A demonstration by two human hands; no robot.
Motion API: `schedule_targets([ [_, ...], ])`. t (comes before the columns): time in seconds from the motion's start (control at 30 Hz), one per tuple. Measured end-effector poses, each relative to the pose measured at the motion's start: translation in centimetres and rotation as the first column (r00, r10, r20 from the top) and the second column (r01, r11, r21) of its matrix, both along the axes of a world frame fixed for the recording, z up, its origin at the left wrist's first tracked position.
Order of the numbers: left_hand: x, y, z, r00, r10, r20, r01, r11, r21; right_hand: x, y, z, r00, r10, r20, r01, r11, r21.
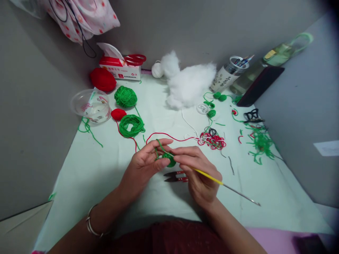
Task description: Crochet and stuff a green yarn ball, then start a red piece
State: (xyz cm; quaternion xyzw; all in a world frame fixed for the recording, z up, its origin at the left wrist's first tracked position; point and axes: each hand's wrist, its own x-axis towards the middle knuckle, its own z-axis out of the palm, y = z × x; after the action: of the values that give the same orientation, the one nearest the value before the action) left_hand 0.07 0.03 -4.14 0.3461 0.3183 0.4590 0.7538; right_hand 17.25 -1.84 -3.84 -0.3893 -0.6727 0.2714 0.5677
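My left hand (150, 158) pinches a small green crochet piece (171, 161) between thumb and fingers, and green yarn runs up over its raised forefinger. Held like a pencil in my right hand (201, 173) is a crochet hook with a yellow grip (208, 175). Its front tip meets the green piece; the other metal end points down to the right. Under my hands lie dark-bladed thread snips (173, 176) with red handles, partly hidden by my right hand. A wound coil of green yarn (131, 126) rests beyond my left hand.
Green (125, 96) and red yarn balls (103, 79), a clear plastic bowl (91, 106) and a tissue box (120, 68) with red scissors (135, 59) stand back left. White stuffing (189, 84) sits behind. Tangled yarn (212, 140), green scraps (262, 143) and a phone-like dark slab (261, 86) are right.
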Motion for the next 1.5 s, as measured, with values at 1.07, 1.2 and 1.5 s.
schedule_targets([
  [1.07,0.2,-0.4,0.4,0.969,0.151,-0.195,-0.119,0.979,0.165,0.3,0.3,0.3,0.989,0.080,-0.127,-0.084,0.996,-0.030],
  [1.2,0.6,-0.8,0.4,0.967,0.191,-0.170,-0.177,0.980,0.092,0.5,-0.1,-0.3,0.998,0.021,0.062,-0.029,0.990,0.140],
  [1.5,1.6,-1.8,1.1,0.968,0.207,-0.144,-0.215,0.976,-0.040,0.7,-1.0,-0.6,0.868,-0.245,0.433,0.044,0.904,0.424],
])
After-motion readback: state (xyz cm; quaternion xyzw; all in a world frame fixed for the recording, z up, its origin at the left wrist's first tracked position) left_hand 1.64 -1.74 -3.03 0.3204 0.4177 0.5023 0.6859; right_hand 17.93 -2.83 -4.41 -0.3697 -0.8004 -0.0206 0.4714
